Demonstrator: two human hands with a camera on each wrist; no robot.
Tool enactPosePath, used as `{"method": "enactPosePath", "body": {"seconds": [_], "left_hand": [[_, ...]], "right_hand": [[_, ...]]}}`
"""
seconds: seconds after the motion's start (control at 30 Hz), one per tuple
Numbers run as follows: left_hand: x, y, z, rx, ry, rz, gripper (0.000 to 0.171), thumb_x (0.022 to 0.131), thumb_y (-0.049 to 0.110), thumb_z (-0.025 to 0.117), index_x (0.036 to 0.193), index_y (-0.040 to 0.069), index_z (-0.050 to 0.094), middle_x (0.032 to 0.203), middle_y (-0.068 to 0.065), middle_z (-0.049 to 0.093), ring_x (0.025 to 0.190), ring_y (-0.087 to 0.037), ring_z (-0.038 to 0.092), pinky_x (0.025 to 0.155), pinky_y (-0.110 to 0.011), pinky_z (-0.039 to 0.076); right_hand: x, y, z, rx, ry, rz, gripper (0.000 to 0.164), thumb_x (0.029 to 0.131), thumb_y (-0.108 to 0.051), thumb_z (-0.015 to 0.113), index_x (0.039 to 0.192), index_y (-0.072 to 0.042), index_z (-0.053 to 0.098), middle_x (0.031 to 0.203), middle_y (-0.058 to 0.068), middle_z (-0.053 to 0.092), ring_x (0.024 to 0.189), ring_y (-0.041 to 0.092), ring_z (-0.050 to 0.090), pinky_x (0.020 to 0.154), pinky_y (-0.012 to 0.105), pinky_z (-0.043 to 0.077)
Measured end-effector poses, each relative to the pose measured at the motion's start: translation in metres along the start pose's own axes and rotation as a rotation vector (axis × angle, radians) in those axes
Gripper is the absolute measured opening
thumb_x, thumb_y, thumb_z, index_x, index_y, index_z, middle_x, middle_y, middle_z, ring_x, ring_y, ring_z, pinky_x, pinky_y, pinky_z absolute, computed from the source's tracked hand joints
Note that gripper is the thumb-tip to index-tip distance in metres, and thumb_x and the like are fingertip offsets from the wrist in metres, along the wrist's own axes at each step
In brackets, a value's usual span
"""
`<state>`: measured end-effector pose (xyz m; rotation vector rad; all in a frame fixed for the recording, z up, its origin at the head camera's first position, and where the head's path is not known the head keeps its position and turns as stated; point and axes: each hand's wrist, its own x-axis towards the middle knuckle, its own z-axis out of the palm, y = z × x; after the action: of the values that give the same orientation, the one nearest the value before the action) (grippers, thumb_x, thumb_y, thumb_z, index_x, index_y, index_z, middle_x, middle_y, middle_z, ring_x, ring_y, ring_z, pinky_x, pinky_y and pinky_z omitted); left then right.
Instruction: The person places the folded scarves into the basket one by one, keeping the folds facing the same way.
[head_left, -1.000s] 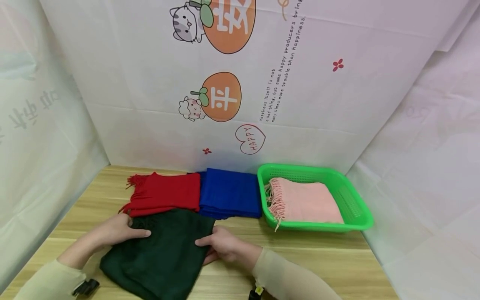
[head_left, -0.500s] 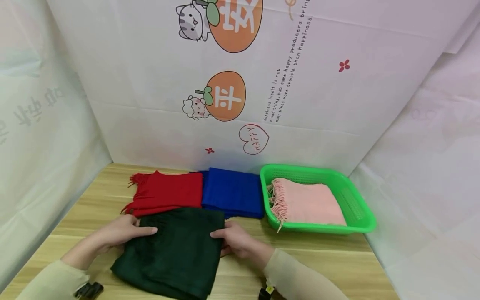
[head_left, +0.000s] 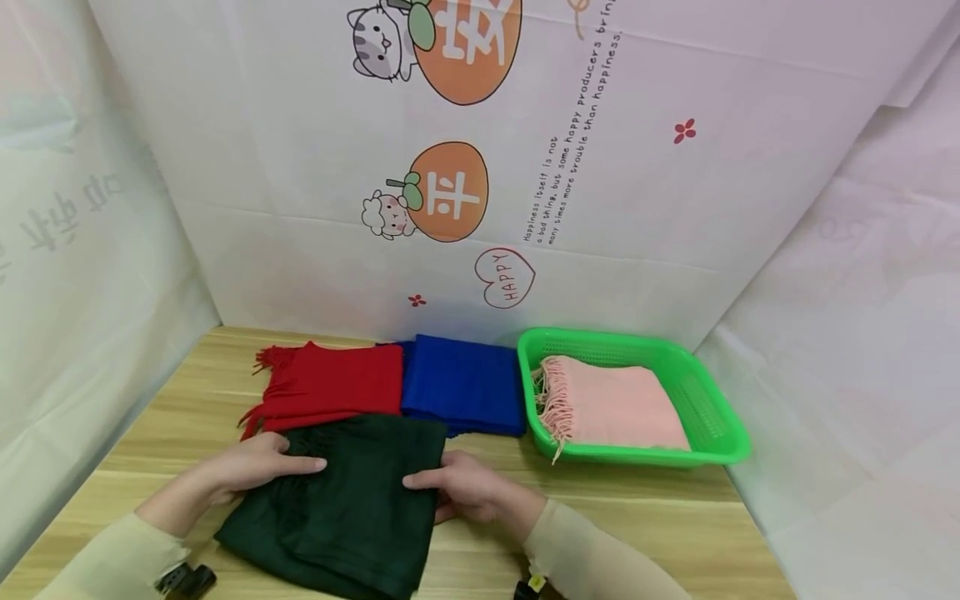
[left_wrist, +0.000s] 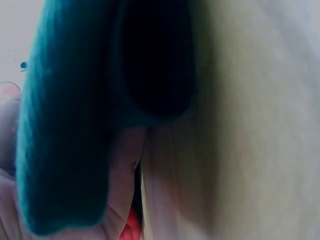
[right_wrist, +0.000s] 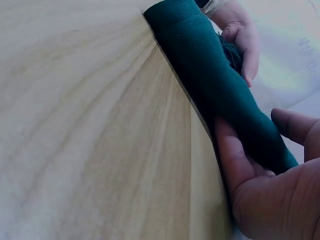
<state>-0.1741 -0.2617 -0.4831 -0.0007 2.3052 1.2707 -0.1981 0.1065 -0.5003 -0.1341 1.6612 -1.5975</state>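
A folded dark green scarf [head_left: 360, 508] lies at the front of the table, its fringe near the left hand. The left hand [head_left: 262, 467] grips the scarf's left side, thumb over the top and fingers hidden beneath. At the opposite edge, the right hand [head_left: 468, 487] holds the scarf with its thumb above. In the right wrist view, fingers [right_wrist: 232, 155] reach under the thick green fold [right_wrist: 210, 75]. The left wrist view is filled by blurred rolled green layers [left_wrist: 65, 125] in front of the palm.
Behind the green scarf lie a folded red scarf [head_left: 337, 379] and a folded blue scarf [head_left: 465, 387], side by side. A green plastic basket [head_left: 708, 417] stands at the right with a fringed pink scarf [head_left: 618, 404] inside. A printed white sheet [head_left: 600, 167] hangs behind the table.
The green scarf has shifted right and lies straighter than a second ago. The left hand has moved a little right along it, and the right hand has gone slightly right with its edge.
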Motion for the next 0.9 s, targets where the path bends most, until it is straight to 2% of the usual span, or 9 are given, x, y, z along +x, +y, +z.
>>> {"method": "enactPosePath", "body": {"seconds": [0.03, 0.1, 0.13, 0.2, 0.4, 0.63, 0.9], "left_hand": [[0.000, 0.000, 0.000, -0.006, -0.009, 0.004, 0.095, 0.102, 0.052, 0.079, 0.147, -0.024, 0.043, 0.140, -0.044, 0.052, 0.130, -0.056, 0.053, 0.107, -0.059, 0.052], [0.001, 0.000, 0.001, -0.027, -0.036, 0.019, 0.112, 0.104, 0.051, 0.077, 0.160, -0.029, 0.021, 0.165, -0.051, 0.025, 0.152, -0.068, 0.029, 0.120, -0.073, 0.038], [0.001, -0.001, 0.001, -0.036, -0.047, 0.020, 0.115, 0.105, 0.051, 0.075, 0.160, -0.029, 0.015, 0.169, -0.051, 0.014, 0.156, -0.069, 0.019, 0.123, -0.076, 0.032], [0.001, -0.001, 0.001, -0.066, -0.053, 0.010, 0.114, 0.106, 0.049, 0.074, 0.162, -0.028, 0.011, 0.171, -0.050, 0.009, 0.158, -0.069, 0.012, 0.125, -0.076, 0.026], [-0.001, -0.004, 0.003, -0.035, -0.018, 0.007, 0.105, 0.111, 0.047, 0.067, 0.160, -0.029, 0.015, 0.169, -0.051, 0.011, 0.157, -0.070, 0.012, 0.125, -0.077, 0.024], [-0.009, 0.002, 0.009, -0.042, -0.028, 0.035, 0.103, 0.112, 0.045, 0.067, 0.161, -0.029, 0.014, 0.171, -0.049, 0.011, 0.158, -0.068, 0.012, 0.126, -0.077, 0.021], [-0.013, 0.010, 0.019, 0.027, -0.035, 0.087, 0.098, 0.112, 0.042, 0.067, 0.161, -0.028, 0.019, 0.170, -0.049, 0.017, 0.157, -0.067, 0.020, 0.124, -0.077, 0.028]], "right_hand": [[0.000, 0.001, 0.001, 0.009, -0.013, -0.006, 0.049, 0.104, -0.023, 0.079, 0.146, -0.004, 0.064, 0.122, 0.014, 0.081, 0.100, 0.022, 0.080, 0.073, 0.035, 0.066], [0.001, 0.002, 0.002, 0.025, -0.030, -0.020, 0.052, 0.105, -0.022, 0.078, 0.150, -0.005, 0.059, 0.125, 0.013, 0.080, 0.103, 0.024, 0.079, 0.073, 0.035, 0.066], [0.001, 0.003, 0.002, 0.033, -0.036, -0.027, 0.052, 0.105, -0.022, 0.078, 0.151, -0.006, 0.058, 0.126, 0.013, 0.080, 0.104, 0.024, 0.079, 0.073, 0.035, 0.066], [0.002, 0.004, 0.003, 0.040, -0.038, -0.043, 0.052, 0.107, -0.021, 0.076, 0.152, -0.005, 0.057, 0.126, 0.013, 0.079, 0.105, 0.024, 0.079, 0.072, 0.034, 0.065], [0.002, 0.007, 0.005, 0.039, -0.016, -0.078, 0.046, 0.109, -0.016, 0.073, 0.149, -0.002, 0.057, 0.124, 0.013, 0.079, 0.103, 0.024, 0.079, 0.069, 0.033, 0.065], [0.001, 0.008, 0.001, 0.028, 0.008, -0.088, 0.044, 0.108, -0.015, 0.073, 0.146, 0.001, 0.061, 0.121, 0.014, 0.080, 0.097, 0.021, 0.079, 0.064, 0.030, 0.064], [-0.008, 0.006, -0.010, 0.003, 0.000, -0.100, 0.041, 0.108, -0.015, 0.073, 0.144, 0.003, 0.063, 0.121, 0.014, 0.080, 0.099, 0.021, 0.078, 0.065, 0.031, 0.063]]}}
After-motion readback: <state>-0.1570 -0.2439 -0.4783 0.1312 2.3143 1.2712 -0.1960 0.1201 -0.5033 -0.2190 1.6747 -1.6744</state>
